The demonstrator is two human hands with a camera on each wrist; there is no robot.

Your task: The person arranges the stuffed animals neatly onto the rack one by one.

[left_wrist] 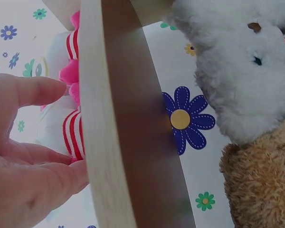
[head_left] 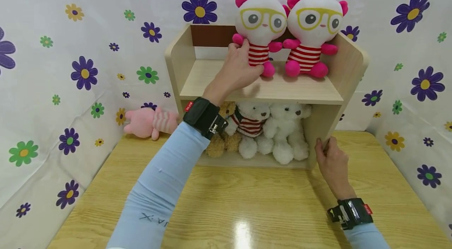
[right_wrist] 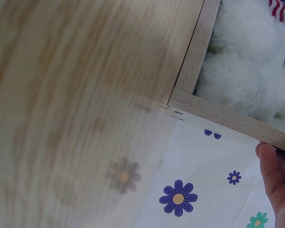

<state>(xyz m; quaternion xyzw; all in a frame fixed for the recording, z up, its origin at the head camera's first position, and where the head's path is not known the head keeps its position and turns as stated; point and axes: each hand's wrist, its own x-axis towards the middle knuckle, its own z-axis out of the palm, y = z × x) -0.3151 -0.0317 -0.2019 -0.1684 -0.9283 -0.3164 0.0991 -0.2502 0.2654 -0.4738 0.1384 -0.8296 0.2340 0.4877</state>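
Note:
On the upper level of a light wood shelf [head_left: 261, 93], two white plush pandas with pink ears, yellow glasses and striped bodies sit side by side. My left hand [head_left: 237, 69] grips the left plush panda [head_left: 259, 53] around its striped body, with finger and thumb on either side of it in the left wrist view. The right plush panda [head_left: 305, 59] leans against its neighbour. Down by the table, my right hand [head_left: 333, 164] holds the front edge of the shelf's right side panel [head_left: 323, 123]. Its fingertips [right_wrist: 266, 149] touch the panel's outer face in the right wrist view.
Below sit a brown teddy bear [head_left: 216, 147], a white bear in a striped sweater [head_left: 250, 125] and a plain white bear [head_left: 285, 135]. A pink plush toy [head_left: 143, 122] lies left of the shelf on the wooden table [head_left: 247, 198]. Flower-patterned cloth [head_left: 106, 37] surrounds the table.

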